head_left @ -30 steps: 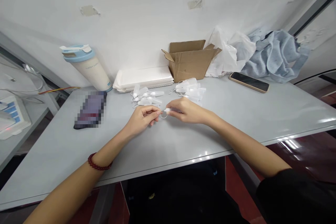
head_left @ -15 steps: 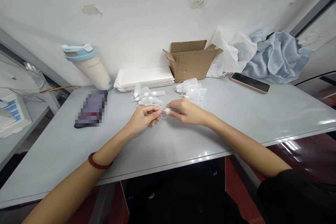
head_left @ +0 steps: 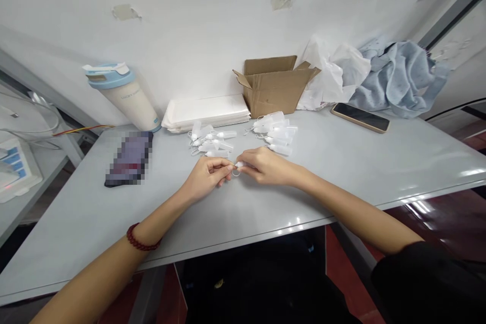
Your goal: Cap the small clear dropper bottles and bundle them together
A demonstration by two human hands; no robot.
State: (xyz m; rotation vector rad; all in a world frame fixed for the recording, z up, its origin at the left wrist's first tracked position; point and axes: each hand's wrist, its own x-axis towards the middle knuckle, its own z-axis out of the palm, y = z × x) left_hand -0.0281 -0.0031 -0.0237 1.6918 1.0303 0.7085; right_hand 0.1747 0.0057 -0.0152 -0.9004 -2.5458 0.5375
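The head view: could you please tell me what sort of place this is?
Probably a workshop or packing room: small translucent tubes lie in two groups on a grey table, with an open cardboard box behind them.

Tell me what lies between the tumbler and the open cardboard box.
In the head view, a flat white stack lies between the tumbler and the cardboard box.
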